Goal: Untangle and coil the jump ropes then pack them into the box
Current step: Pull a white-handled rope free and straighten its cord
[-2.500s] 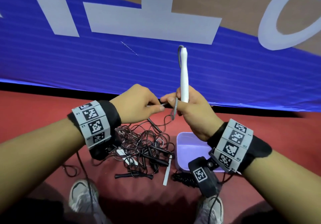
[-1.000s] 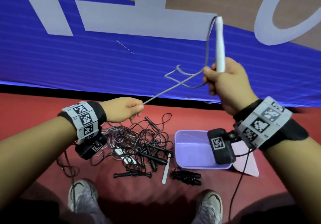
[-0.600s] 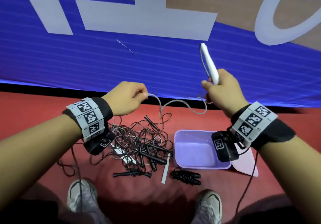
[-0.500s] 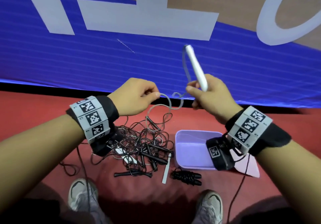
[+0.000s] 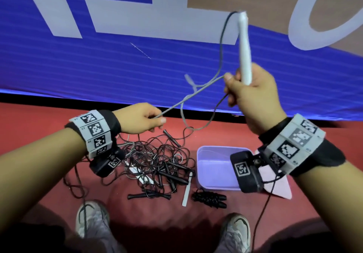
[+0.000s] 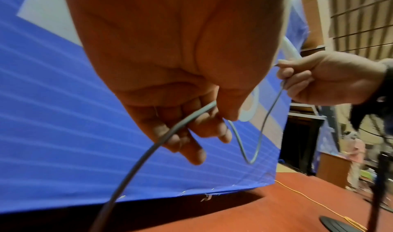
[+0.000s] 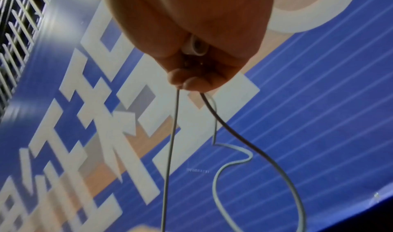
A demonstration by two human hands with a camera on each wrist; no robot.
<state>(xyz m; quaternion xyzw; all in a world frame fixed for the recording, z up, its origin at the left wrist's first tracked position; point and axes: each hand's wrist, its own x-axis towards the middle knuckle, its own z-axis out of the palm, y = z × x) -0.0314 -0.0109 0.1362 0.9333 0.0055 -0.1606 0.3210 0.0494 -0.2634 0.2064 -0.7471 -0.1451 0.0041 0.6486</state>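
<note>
Up in front of the banner, right hand (image 5: 253,93) grips the white handle (image 5: 244,46) w/ cord loops; left hand (image 5: 140,120) pinches the grey cord (image 5: 193,94). Probably light, floppy, springy imo, so grab near the handle.

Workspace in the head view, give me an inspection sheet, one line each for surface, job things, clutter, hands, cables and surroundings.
Surface: red floor.
Job's things: white-handled grey jump rope held up; tangled pile of black jump ropes; one coiled black jump rope beside the empty lilac plastic box.
Clutter: pink box lid partly hidden; white strip.
Grips: left hand pinches the grey cord; right hand holds the white handle and cord.
Cables: thin black wrist-camera wires hang down.
Surroundings: blue banner with white lettering; two grey shoes.
</note>
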